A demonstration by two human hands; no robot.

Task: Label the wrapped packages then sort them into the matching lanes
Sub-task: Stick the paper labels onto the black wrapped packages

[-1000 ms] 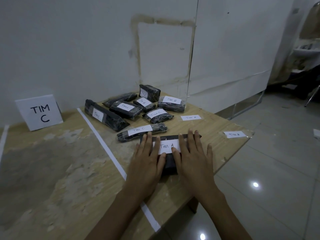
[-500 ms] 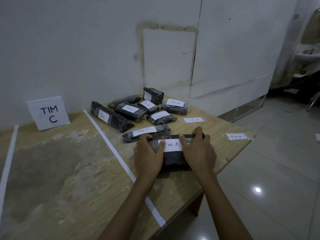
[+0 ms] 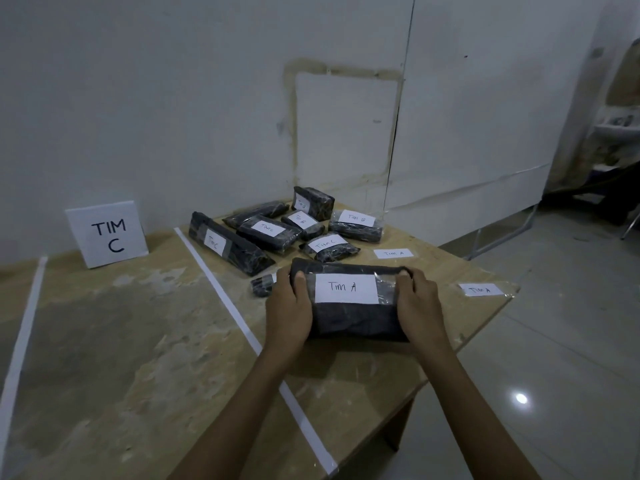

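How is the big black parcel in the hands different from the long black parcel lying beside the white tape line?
The broad black plastic-wrapped parcel reads Tim A; the long narrow black wrapped parcel reads Tim C. The broad one is gripped at its ends by the left hand and right hand; the long one lies untouched on the wooden table. Both have dark wrapping and a white handwritten label.
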